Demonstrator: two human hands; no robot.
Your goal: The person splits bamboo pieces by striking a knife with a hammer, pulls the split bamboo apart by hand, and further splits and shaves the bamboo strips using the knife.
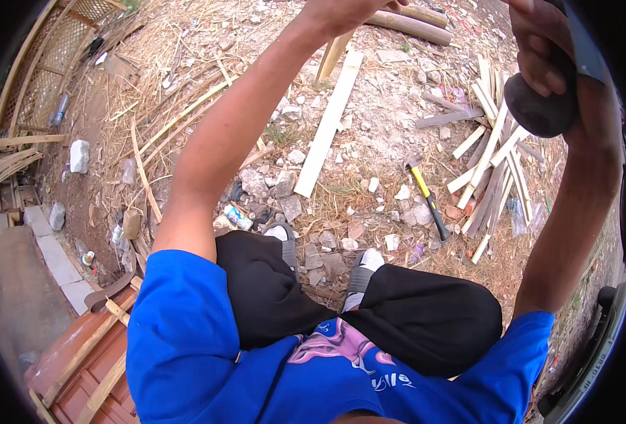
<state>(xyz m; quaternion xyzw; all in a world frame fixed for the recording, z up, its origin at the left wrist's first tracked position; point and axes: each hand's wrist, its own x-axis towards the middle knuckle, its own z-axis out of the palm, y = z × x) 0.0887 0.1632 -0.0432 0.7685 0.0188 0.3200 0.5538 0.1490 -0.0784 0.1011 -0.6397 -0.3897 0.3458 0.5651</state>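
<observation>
My left hand (342, 13) is raised at the top edge, which cuts off most of its fingers. Just below it, a post-like piece of wood (334, 55) and a long pale plank (330, 124) slant across the ground. At the upper right, my right hand (539, 56) is raised with curled fingers lying against a dark rounded thing (539, 106). What that thing is, and whether anything else sits in the fingers, I cannot make out. A hammer (426, 198) with a yellow and black handle lies on the ground in front of my feet.
Thin wooden slats (495, 159) lie piled on the right. Logs (413, 27) rest at the top. Stones (255, 184), straw and a crumpled can (238, 217) litter the ground. A reddish panel (94, 367) with wood strips is at lower left, a lattice (48, 71) at upper left.
</observation>
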